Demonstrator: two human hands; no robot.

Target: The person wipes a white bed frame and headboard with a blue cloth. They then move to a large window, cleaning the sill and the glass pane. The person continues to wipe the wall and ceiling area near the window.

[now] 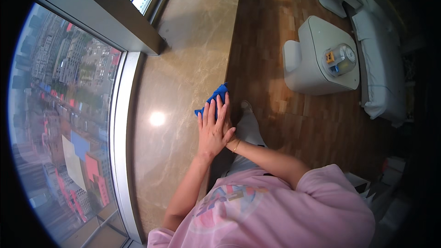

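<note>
A bunched blue cloth [217, 93] lies on the brown marble windowsill [179, 75], at the edge by the floor. My right hand [228, 124], with a thin bracelet at its wrist, presses on the cloth and is mostly hidden. Across the back of it lies my left hand [211, 131], palm down with the fingers somewhat apart, their tips over the cloth. A bright light reflection shows on the stone left of the hands.
Along the left runs a window frame [120, 137], with a thick post [117, 10] farther up. To the right, on the wooden floor [265, 117], stand a white table [317, 34] bearing a transparent domed container [344, 60], a white stool [291, 57] and a light sofa [379, 65].
</note>
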